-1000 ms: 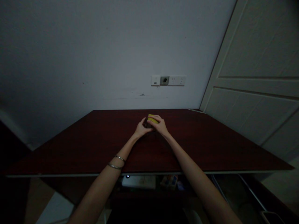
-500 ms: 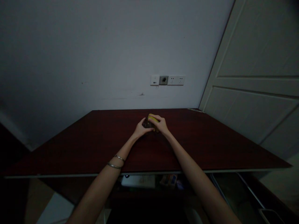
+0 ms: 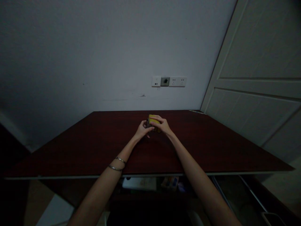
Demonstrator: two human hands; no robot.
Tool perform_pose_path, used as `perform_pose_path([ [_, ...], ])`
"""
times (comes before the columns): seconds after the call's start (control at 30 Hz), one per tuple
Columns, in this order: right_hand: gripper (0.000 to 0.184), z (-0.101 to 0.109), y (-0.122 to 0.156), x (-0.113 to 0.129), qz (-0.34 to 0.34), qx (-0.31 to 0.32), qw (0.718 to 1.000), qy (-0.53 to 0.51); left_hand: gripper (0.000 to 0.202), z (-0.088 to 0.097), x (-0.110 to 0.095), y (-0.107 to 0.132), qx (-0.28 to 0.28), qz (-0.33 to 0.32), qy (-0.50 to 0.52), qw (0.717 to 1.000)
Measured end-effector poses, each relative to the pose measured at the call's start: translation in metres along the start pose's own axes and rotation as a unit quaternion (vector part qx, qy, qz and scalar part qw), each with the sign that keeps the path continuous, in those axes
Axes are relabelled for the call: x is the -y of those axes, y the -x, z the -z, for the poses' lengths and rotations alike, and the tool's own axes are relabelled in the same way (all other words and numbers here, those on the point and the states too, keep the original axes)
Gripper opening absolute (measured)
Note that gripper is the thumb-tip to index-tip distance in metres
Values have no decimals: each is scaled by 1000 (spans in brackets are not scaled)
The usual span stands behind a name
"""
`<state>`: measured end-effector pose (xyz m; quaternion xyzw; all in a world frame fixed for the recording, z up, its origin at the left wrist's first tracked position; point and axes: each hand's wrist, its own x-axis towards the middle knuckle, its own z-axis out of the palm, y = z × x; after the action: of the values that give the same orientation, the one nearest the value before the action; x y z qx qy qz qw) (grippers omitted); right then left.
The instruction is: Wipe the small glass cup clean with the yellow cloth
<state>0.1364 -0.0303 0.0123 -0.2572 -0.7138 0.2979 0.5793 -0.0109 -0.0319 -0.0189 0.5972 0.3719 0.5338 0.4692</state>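
Observation:
Near the middle of the dark red table [image 3: 105, 141], both hands come together in front of me. My right hand [image 3: 164, 125] is closed around a yellow block-like thing [image 3: 153, 119], perhaps a sponge; its lower part is covered by my fingers. My left hand [image 3: 141, 130] is closed on a small dark, shiny object [image 3: 148, 123] just left of the yellow thing. The two things touch or nearly touch; I cannot tell which. The dark object's kind is too small and dim to make out. My left forearm wears two metal bangles [image 3: 115, 168].
A pale wall [image 3: 117, 56] with a row of sockets [image 3: 174, 82] rises behind the table. A white panelled door [image 3: 256, 91] stands at the right. Below the table's front edge, a shelf holds a pale flat item [image 3: 139, 183] and small packets [image 3: 171, 182].
The yellow thing has tilted in my right hand and shows more of its face. Less of the dark object shows in my left hand. My arms have hardly moved.

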Motion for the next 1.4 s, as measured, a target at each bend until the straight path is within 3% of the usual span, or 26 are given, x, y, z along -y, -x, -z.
perform_pose_path([
  [0.17, 38, -2, -1, -6, -110, -66, 990, -59, 63, 0, -2, 1, 21, 8, 28, 999],
  [0.23, 37, 0, -1, -4, -123, -64, 988, -68, 63, 0, -1, 1, 21, 4, 33, 999],
  [0.47, 25, 9, -3, 4, -39, 11, 999, -23, 62, 2, 2, -1, 27, 5, 36, 999],
  [0.7, 28, 2, -4, -1, -72, -63, 995, -12, 64, 1, 2, -1, 33, 7, 36, 999],
  [0.93, 21, 5, -1, 2, -9, 33, 999, 5, 63, 1, 3, -2, 44, 1, 35, 998],
  [1.23, 21, -4, -3, -2, -9, -91, 994, 54, 63, 0, 1, 1, 30, 12, -25, 999],
  [1.4, 18, -7, 1, 2, 26, -28, 997, 71, 63, 1, 6, -3, 27, 7, -45, 999],
])
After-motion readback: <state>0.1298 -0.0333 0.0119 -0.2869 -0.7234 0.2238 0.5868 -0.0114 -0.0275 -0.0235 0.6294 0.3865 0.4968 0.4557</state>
